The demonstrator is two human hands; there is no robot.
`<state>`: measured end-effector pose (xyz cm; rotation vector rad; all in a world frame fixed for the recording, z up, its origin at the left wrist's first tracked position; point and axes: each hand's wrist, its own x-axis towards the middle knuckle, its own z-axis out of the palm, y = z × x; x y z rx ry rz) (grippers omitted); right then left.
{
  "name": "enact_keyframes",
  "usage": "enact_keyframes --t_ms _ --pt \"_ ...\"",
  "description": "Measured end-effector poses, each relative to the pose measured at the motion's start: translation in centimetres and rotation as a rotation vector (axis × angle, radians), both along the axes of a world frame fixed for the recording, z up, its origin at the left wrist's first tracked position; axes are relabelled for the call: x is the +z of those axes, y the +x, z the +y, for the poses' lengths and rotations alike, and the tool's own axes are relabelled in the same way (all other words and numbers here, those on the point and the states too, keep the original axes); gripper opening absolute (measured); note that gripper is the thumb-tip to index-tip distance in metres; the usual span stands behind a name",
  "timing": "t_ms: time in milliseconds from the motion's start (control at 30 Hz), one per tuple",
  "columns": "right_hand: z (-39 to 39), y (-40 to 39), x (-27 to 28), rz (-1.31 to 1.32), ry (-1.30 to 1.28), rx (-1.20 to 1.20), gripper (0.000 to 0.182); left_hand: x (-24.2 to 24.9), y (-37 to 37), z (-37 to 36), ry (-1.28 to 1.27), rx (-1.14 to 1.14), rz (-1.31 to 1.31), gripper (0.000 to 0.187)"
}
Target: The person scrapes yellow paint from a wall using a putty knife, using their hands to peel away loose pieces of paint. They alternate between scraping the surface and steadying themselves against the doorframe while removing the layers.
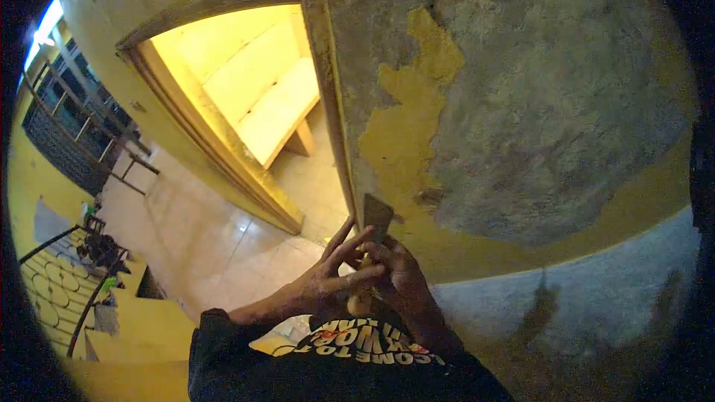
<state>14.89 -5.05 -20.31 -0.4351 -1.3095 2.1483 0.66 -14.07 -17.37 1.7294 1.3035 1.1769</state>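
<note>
A putty knife with a broad flat metal blade points up in front of my chest, close to the wall. Below the hands shows what looks like the rounded end of its handle. My right hand is closed around the handle. From the left, my left hand reaches across with its fingers stretched and apart, at the base of the blade and over the right fingers. Its thumb is hidden. Beside the blade, the wall has yellow paint remaining in a ragged patch among bare grey plaster.
Left of the wall, a doorway frames a lit room with a bench-like slab. Pale floor tiles run along the left. Farther left are a metal railing and a metal frame.
</note>
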Motion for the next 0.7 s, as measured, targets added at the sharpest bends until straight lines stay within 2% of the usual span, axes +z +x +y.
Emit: enact_keyframes --t_ms 33,67,100,167,200,233,300,367,433,500,533,567,600,633,667,700 --pt "0.0 0.0 -0.4 -0.038 0.225 0.021 0.024 0.1 -0.6 0.0 0.170 -0.041 0.216 0.072" --pt "-0.2 -0.4 -0.4 -0.047 0.242 0.058 0.024 0.2 -1.2 -0.1 0.360 -0.054 0.415 0.067" --pt "-0.4 -0.7 -0.6 -0.046 0.176 0.103 0.024 1.2 -1.6 0.4 0.354 -0.044 0.421 0.067" --pt "-0.3 -0.7 -0.1 -0.035 0.100 0.159 0.024 3.2 -1.7 1.5 0.376 -0.302 0.511 0.059" --pt "-0.2 -0.5 0.2 -0.038 0.087 0.176 0.025 3.2 -1.6 1.7 0.437 -0.279 0.515 0.045" --pt "-0.2 -0.4 0.4 -0.043 0.096 0.185 0.025 3.6 -1.3 2.1 0.444 -0.274 0.512 0.045" --pt "0.4 0.1 1.1 -0.058 0.147 0.186 0.027 5.1 -1.1 2.8 0.389 -0.327 0.143 0.037" --pt "1.2 1.1 2.1 -0.086 0.240 0.160 0.030 7.0 -1.6 3.6 0.494 -0.297 -0.039 0.027" --pt "2.0 3.2 3.7 -0.155 0.400 0.078 0.033 8.9 -2.3 4.4 0.613 -0.247 -0.334 0.039" --pt "2.6 6.4 6.2 -0.291 0.627 -0.159 0.036 10.9 -3.2 5.4 0.810 -0.241 -0.735 0.059" --pt "2.7 8.0 7.8 -0.339 0.763 -0.410 0.031 12.6 -3.7 5.4 0.861 -0.221 -0.889 0.063" --pt "3.2 9.1 6.6 -0.272 0.819 -0.786 0.035 14.5 -4.5 5.6 0.882 -0.356 -1.053 0.058" --pt "4.6 9.4 6.3 -0.211 0.973 -1.167 0.034 16.0 -5.3 5.8 0.889 -0.447 -0.995 0.052" --pt "6.1 9.6 6.3 -0.133 1.108 -1.556 0.034 16.4 -6.8 6.1 0.937 -0.325 -0.880 0.037" --pt "7.9 10.9 5.8 -0.130 1.110 -1.547 0.034 17.0 -7.0 7.0 0.975 -0.293 -0.866 0.036" --pt "10.1 12.6 5.2 -0.408 1.388 -1.618 0.034 17.5 -6.9 7.8 1.013 -0.266 -0.851 0.036"
